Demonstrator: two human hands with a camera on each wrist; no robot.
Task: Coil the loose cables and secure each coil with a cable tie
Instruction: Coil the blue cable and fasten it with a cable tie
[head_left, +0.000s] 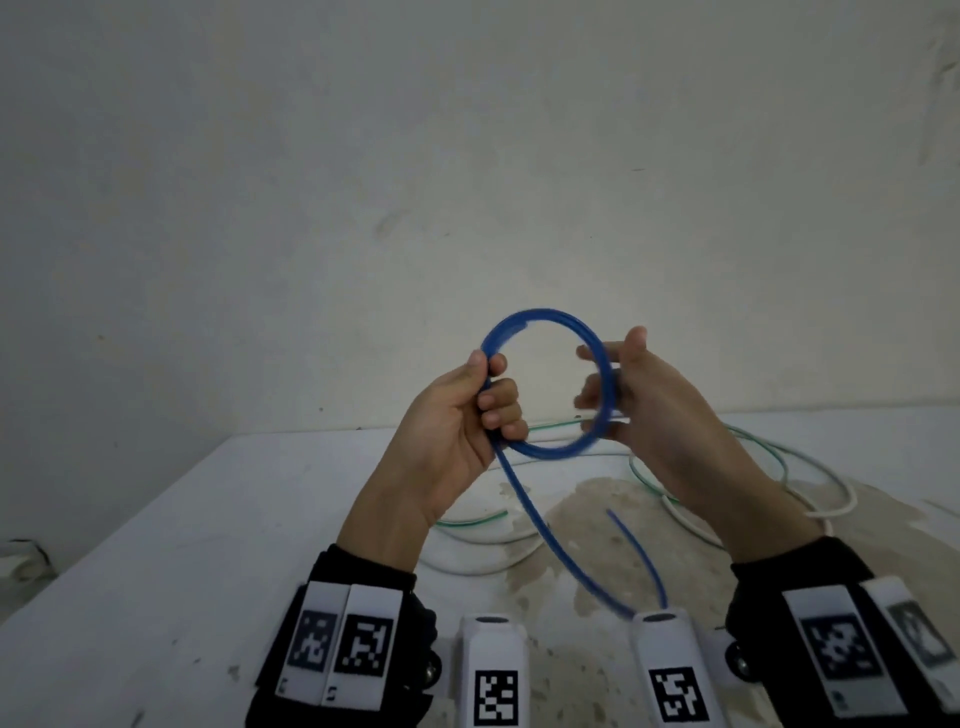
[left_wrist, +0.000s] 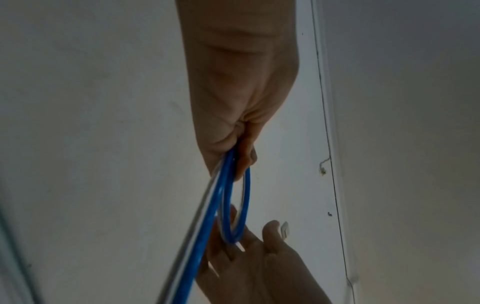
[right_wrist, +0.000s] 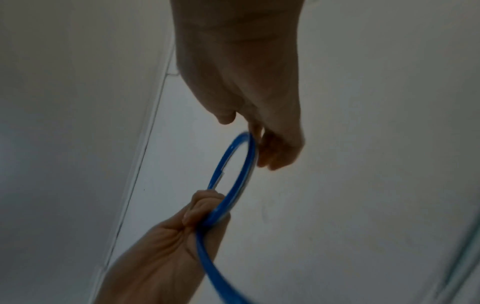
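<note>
Both hands hold the blue cable (head_left: 545, 384) coil: left hand (head_left: 457, 415) fingers curled gripping, right hand (head_left: 649, 410) fingers straight.

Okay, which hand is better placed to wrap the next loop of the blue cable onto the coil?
Right. The left hand grips the coil and must keep its grip, while the right hand's fingers lie straight along the coil's far side, free to fetch the loose tail.

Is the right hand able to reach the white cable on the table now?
Probably yes. The white cable lies just below the right hand, with nothing between them. But this hand guides the blue cable, which the left hand grips, so it must let go first.
</note>
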